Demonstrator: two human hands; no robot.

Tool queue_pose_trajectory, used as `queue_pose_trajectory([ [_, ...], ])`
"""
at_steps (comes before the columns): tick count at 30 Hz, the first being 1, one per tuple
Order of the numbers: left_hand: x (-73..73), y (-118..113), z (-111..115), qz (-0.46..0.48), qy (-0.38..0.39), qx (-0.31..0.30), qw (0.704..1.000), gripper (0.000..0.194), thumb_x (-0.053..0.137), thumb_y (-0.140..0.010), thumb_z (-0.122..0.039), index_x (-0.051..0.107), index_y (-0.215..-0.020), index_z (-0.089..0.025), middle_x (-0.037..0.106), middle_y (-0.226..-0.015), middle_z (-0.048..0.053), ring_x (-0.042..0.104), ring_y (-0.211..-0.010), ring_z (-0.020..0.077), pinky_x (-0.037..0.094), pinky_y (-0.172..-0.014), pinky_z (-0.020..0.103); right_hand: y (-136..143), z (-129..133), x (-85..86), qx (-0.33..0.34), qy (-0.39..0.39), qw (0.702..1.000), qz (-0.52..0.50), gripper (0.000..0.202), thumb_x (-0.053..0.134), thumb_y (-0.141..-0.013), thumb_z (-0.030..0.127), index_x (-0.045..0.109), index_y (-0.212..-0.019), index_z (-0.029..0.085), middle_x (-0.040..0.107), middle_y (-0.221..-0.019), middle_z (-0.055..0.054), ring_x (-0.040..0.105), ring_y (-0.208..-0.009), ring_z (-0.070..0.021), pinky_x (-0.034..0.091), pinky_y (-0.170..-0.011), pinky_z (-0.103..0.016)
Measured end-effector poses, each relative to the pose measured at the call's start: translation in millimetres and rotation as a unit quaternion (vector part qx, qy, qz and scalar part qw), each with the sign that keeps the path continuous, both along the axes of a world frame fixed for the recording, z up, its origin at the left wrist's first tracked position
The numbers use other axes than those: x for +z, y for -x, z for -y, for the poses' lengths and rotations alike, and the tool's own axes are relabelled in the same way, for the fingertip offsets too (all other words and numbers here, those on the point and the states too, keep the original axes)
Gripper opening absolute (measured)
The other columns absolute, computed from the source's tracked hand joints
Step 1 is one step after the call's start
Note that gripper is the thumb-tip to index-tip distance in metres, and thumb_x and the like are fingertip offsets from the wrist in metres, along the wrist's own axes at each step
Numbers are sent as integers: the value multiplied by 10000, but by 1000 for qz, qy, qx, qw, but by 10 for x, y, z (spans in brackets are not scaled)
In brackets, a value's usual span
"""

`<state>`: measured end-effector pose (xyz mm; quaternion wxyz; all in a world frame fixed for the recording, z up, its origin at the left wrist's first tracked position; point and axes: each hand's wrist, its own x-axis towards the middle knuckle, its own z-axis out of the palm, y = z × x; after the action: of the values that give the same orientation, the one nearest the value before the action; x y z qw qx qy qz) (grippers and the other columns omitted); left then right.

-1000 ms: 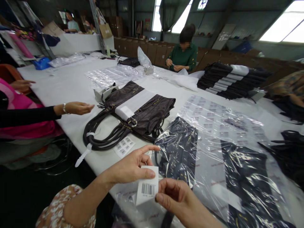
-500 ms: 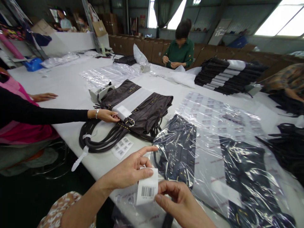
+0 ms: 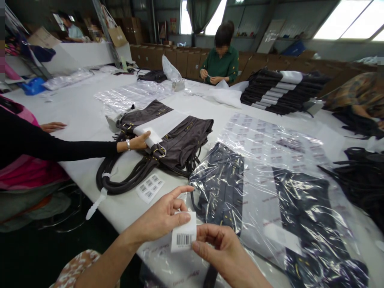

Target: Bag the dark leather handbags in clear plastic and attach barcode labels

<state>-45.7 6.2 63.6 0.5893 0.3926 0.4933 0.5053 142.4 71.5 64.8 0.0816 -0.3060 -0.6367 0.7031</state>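
A small white barcode tag (image 3: 184, 239) is pinched between both my hands near the table's front edge. My left hand (image 3: 168, 214) grips its upper part with thumb and curled fingers, the index finger stretched out. On the tag's right edge, my right hand (image 3: 217, 244) closes thumb and forefinger. Just beyond lies a dark handbag (image 3: 222, 188) inside a clear printed plastic bag (image 3: 261, 200), with a white paper band across it. To the left, a sheet of barcode stickers (image 3: 150, 188) lies flat beside a dark brown handbag (image 3: 186, 136).
A co-worker's hand (image 3: 139, 141) reaches in from the left onto the brown handbag's white wrap. Stacked dark bags (image 3: 282, 90) stand at the back right. Clear plastic sheets (image 3: 129, 96) lie farther back. Another person in green (image 3: 222, 64) works across the white table (image 3: 81, 104).
The co-worker's hand has shifted on the brown handbag, its thumb now raised over the white wrap. The whole view has moved slightly. My hands keep nearly the same hold on the tag.
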Motion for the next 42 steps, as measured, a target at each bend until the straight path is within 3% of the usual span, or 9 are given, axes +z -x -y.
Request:
queue_pose_trajectory([
  [7, -75, -26, -41, 13, 2, 23, 1000, 424, 667, -788, -268, 482, -1166, -216, 523, -704, -66, 480, -568, 62, 359, -527, 175, 27, 13, 49, -31, 127, 990, -45, 370, 814, -653, 426, 722, -898, 164, 709, -784, -33, 646, -782, -161, 453, -755, -250],
  [11, -84, -30, -54, 3, -2, 37, 999, 246, 668, -799, -325, 547, -965, -188, 546, -721, -43, 500, -595, 71, 364, -537, 178, 25, 15, 10, -59, 147, 986, -42, 398, 845, -612, 422, 726, -888, 160, 718, -767, -36, 654, -756, -158, 460, -724, -241],
  [15, -64, -32, -31, -22, -2, 47, 999, 279, 621, -833, -443, 587, -863, -168, 539, -667, -31, 484, -579, 78, 360, -525, 185, 23, 2, -38, -72, 151, 985, -37, 436, 863, -582, 415, 726, -896, 145, 723, -768, -48, 656, -751, -161, 460, -714, -233],
  [23, -223, -20, 187, 26, 27, 65, 997, 529, 498, -865, -589, 635, -1047, -112, 575, -632, 13, 507, -554, 103, 383, -535, 219, 69, -31, 1, -81, 141, 986, -41, 407, 847, -607, 436, 719, -851, 136, 714, -711, -38, 636, -682, -123, 439, -647, -198],
  [31, -230, -67, 314, 65, 21, 67, 995, 658, 586, -801, -607, 529, -1261, -140, 622, -830, 50, 537, -747, 150, 408, -721, 281, 56, -22, -174, -112, 108, 986, -65, 460, 829, -648, 409, 598, -958, 160, 719, -727, -26, 627, -650, -123, 424, -621, -211],
  [36, -292, -107, 329, 46, 30, 86, 995, 669, 498, -824, -654, 549, -1245, -136, 611, -779, 48, 529, -731, 166, 430, -781, 338, 41, -11, -209, -140, 109, 979, -104, 558, 824, -667, 357, 439, -1045, 212, 713, -726, 3, 629, -642, -118, 398, -602, -200],
  [42, -319, -127, 362, 39, 27, 89, 995, 670, 422, -855, -659, 545, -1256, -137, 616, -789, 55, 537, -742, 172, 436, -796, 353, 26, -9, -196, -136, 104, 980, -97, 557, 818, -665, 375, 442, -1043, 210, 702, -722, 9, 628, -656, -124, 398, -609, -208],
])
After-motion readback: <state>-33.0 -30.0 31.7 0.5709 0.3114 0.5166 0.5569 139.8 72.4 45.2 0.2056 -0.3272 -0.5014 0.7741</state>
